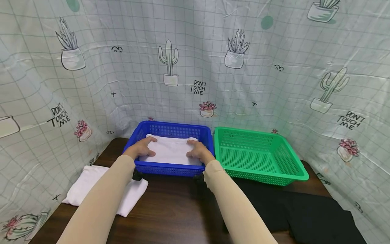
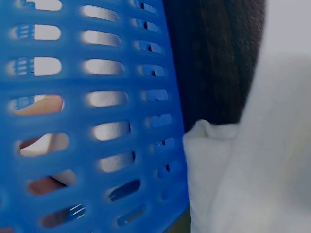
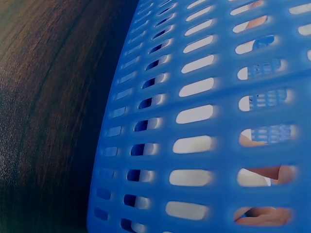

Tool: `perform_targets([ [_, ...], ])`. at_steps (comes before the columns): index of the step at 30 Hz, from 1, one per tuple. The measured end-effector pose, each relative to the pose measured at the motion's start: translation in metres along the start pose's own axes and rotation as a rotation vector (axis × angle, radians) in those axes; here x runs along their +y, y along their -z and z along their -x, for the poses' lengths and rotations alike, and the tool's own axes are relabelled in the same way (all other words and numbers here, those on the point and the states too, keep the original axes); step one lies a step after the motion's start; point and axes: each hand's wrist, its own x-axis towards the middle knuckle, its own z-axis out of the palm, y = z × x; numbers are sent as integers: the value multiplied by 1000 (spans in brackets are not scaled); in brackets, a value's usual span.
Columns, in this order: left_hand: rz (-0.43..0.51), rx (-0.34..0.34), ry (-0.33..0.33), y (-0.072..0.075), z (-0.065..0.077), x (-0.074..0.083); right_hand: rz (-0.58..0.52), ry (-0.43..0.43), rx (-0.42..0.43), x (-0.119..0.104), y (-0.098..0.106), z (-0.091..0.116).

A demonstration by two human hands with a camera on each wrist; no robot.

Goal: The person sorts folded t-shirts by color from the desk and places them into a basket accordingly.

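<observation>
- Dark wood is showing across the desk point(image 1: 170, 206), which is sitting inside a cactus-print curtain point(image 1: 195, 67) that is wrapping around three sides.
- Lying nearest on the desk are a folded white cloth point(image 1: 91, 184) at the near left and a black cloth point(image 1: 304, 211) at the near right.
- Two sleeved forearms are reaching away over the near edge into the blue basket point(image 1: 170, 168), which is standing in the middle of the desk.
- Inside it a folded white towel point(image 1: 172, 150) is lying flat; the left hand point(image 1: 142, 147) is pressing its left end and the right hand point(image 1: 198, 151) its right end, each grip spread with fingers resting on the fabric, not curled round it.
- Just right of the blue basket, a green basket point(image 1: 259, 156) is standing.
- Both wrist views are showing only the blue slotted wall up close.
</observation>
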Motion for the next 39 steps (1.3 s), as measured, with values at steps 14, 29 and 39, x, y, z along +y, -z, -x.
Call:
perform_targets([
  [14, -101, -27, 19, -3, 5, 6, 65, 2, -7, -1, -2, 8],
  [29, -164, -81, 28, -1, -4, 0, 165, 6, -8, -1, -1, 8],
  [39, -161, -109, 52, 1, -7, 0, 84, -30, -35, -2, 2, 7],
])
